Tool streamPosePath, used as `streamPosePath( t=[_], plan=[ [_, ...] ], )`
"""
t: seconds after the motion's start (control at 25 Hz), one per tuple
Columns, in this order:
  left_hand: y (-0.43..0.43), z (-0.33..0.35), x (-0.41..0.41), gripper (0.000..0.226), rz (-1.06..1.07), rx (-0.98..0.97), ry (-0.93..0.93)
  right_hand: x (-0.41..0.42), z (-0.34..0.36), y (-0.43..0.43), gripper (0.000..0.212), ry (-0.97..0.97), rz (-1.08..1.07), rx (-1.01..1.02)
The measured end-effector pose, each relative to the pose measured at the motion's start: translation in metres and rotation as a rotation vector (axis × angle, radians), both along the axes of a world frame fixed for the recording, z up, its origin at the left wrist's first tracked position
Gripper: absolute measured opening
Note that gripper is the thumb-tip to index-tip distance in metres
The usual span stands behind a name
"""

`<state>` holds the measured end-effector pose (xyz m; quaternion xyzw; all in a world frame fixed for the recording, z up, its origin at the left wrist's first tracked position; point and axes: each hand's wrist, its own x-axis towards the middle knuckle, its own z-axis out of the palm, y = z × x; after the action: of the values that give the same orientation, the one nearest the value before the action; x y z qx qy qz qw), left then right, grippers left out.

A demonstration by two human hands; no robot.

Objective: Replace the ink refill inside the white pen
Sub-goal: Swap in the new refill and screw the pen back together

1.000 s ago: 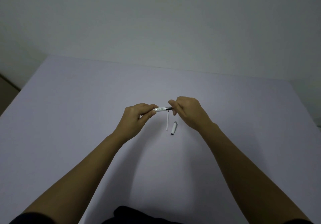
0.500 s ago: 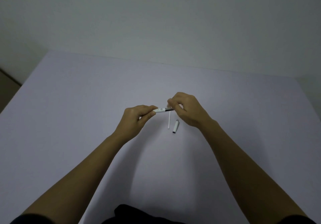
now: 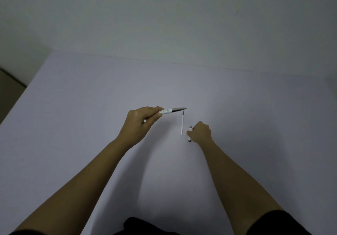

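My left hand (image 3: 141,123) grips the white pen (image 3: 171,110) by its barrel and holds it level above the table, its grey tip section pointing right. A thin white ink refill (image 3: 182,124) with a dark tip lies on the table just below the pen's point. To its right lies the white pen cap (image 3: 189,134). My right hand (image 3: 200,132) rests on the table with its fingers closed around the cap, which shows only at its two ends.
The work surface is a wide pale lilac table (image 3: 91,107) set against a plain wall. Its left edge (image 3: 23,90) drops off to a darker floor. Dark clothing (image 3: 145,225) shows at the bottom of the view.
My right hand has let go of the pen's tip end and dropped down to the right onto the cap. The pen's grey tip section now shows in full. My left hand stays put.
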<state>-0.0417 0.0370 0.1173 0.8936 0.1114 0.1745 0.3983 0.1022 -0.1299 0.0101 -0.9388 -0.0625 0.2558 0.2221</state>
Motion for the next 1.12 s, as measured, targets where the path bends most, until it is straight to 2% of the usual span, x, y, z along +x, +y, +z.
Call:
streamPosePath(
  t=[0.16, 0.24, 0.32, 0.4, 0.72, 1.12],
  plan=[
    [0.003, -0.003, 0.003, 0.021, -0.014, 0.006, 0.017, 0.009, -0.002, -0.004, 0.011, 0.112, -0.154, 0.114],
    [0.003, -0.007, 0.004, 0.021, -0.007, 0.016, 0.029, 0.018, 0.007, -0.005, 0.018, 0.235, -0.375, 0.407],
    [0.002, -0.011, 0.004, 0.022, 0.002, 0.023, 0.047, 0.025, 0.026, -0.007, 0.002, 0.416, -0.572, 0.806],
    [0.001, -0.016, 0.003, 0.021, 0.017, 0.018, 0.057, 0.031, 0.042, -0.012, 0.008, 0.474, -0.596, 1.024],
    [-0.006, -0.019, 0.003, 0.020, 0.092, -0.041, 0.058, 0.021, 0.072, -0.012, 0.007, 0.482, -0.427, 1.195],
    [-0.007, -0.016, 0.001, 0.019, 0.101, -0.050, 0.050, 0.009, 0.084, -0.011, 0.009, 0.511, -0.389, 1.193]
  ],
)
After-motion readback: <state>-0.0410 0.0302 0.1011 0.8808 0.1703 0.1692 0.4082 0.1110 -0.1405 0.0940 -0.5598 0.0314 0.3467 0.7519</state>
